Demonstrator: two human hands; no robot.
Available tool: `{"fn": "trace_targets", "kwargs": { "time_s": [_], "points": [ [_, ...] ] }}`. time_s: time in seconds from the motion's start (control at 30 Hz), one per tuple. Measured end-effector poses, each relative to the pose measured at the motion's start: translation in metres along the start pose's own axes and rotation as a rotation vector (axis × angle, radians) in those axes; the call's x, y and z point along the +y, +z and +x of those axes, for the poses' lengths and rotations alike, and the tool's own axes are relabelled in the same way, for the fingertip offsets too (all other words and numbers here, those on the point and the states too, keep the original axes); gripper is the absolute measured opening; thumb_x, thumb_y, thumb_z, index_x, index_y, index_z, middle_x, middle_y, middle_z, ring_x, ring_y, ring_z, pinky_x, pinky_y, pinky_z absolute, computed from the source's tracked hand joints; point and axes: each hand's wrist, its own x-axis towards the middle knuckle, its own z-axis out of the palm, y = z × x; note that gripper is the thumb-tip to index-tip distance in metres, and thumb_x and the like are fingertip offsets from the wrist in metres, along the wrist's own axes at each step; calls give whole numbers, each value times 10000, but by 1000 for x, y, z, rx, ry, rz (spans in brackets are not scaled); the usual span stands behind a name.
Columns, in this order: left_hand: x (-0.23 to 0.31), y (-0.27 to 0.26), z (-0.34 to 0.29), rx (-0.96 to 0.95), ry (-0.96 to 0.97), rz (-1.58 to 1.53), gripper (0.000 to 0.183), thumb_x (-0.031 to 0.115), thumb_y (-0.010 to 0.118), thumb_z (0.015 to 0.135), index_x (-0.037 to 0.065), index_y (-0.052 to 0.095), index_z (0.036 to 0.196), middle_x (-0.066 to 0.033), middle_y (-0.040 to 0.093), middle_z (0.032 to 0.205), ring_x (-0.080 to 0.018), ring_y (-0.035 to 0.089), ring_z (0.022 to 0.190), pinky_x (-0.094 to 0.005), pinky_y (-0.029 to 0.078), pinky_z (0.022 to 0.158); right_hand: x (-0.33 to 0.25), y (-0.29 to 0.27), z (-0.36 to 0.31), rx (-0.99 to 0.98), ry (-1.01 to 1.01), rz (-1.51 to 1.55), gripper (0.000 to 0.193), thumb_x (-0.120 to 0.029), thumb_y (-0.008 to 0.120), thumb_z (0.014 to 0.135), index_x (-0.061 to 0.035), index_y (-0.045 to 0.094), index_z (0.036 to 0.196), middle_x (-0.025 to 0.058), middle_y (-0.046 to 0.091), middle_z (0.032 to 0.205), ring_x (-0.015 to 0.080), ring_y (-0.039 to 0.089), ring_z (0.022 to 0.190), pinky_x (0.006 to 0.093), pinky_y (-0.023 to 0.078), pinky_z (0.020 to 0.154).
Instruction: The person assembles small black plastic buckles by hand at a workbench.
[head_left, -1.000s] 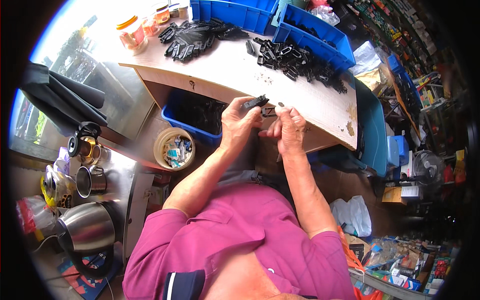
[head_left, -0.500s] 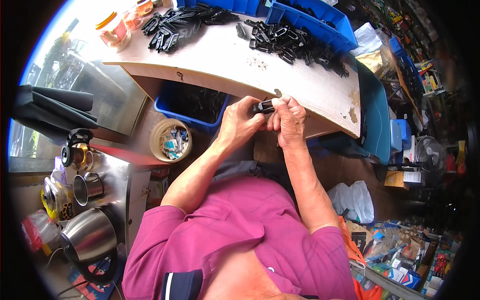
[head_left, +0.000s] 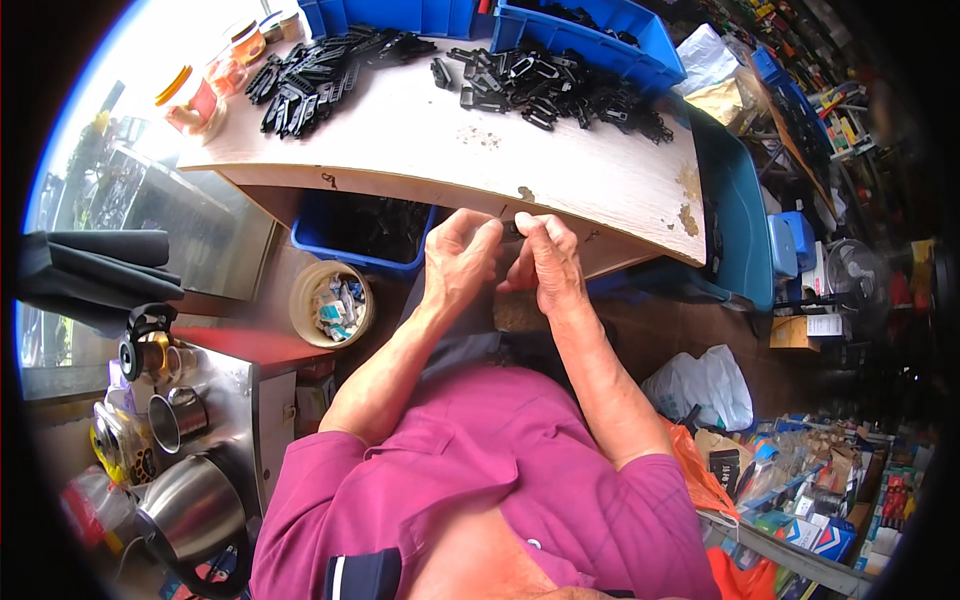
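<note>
Close together in front of the table's near edge, my left hand (head_left: 460, 262) and my right hand (head_left: 548, 262) are both closed, fingers curled inward. Between their fingertips shows a sliver of a black plastic part (head_left: 511, 229); most of it is hidden by the fingers. On the table (head_left: 420, 130) lie two heaps of similar parts: long black slotted pieces (head_left: 305, 85) at the left, and shorter black clip-like pieces (head_left: 540, 85) at the right. One single black piece (head_left: 441, 73) lies between the heaps.
Blue bins (head_left: 610, 55) stand at the table's back. Under the table sits a blue tub (head_left: 330, 245) of black pieces, with a round waste bucket (head_left: 305, 300) beside it. A teal chair (head_left: 745, 215) is at the right; a steel kettle (head_left: 195, 510) stands lower left.
My hands have turned and the black part is now mostly covered by my fingers. The whole view has shifted, with the table appearing further left and up.
</note>
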Motion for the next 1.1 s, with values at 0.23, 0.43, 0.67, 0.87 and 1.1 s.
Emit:
{"fn": "trace_targets", "kwargs": {
  "time_s": [0.23, 0.43, 0.67, 0.87, 1.1],
  "points": [
    [-8, 13, 1, -123, -48, -225, 137, 129, 612, 948, -4, 627, 916, -43, 610, 675, -73, 525, 493, -213, 457, 445, 19, -15, 6, 7, -107, 6, 304, -271, 567, 911, -44, 498, 721, 64, 547, 576, 120, 499, 412, 268, 408, 405],
    [-10, 30, 13, -223, -73, -269, 165, 174, 620, 943, 10, 607, 953, -14, 592, 685, -58, 535, 553, -211, 464, 503, 5, -23, 7, 80, -100, 115, 257, -259, 579, 912, -132, 500, 704, -16, 486, 556, 101, 461, 400, 254, 363, 371],
    [7, 65, 46, -321, 168, -135, 410, 201, 631, 951, 12, 509, 1295, -22, 634, 990, -72, 574, 791, -222, 494, 626, -38, -81, 35, 217, -229, 304, 392, -365, 465, 944, -24, 555, 774, 76, 463, 485, 210, 533, 428, 480, 580, 502],
    [8, 42, 106, 24, 549, 313, 262, 181, 664, 896, -6, 644, 1079, -117, 685, 804, -170, 646, 721, -312, 521, 662, -110, -151, 82, 898, -239, 461, 530, -517, 549, 896, -10, 558, 744, 90, 409, 497, 284, 554, 488, 569, 578, 572],
    [1, 42, 109, 14, 528, 446, 145, 124, 679, 850, 20, 672, 951, -101, 668, 748, -181, 628, 616, -305, 503, 610, -98, -145, 127, 786, -146, 77, 338, -319, 723, 836, -46, 592, 985, 51, 439, 535, 197, 548, 458, 401, 581, 426]
  ]
}}
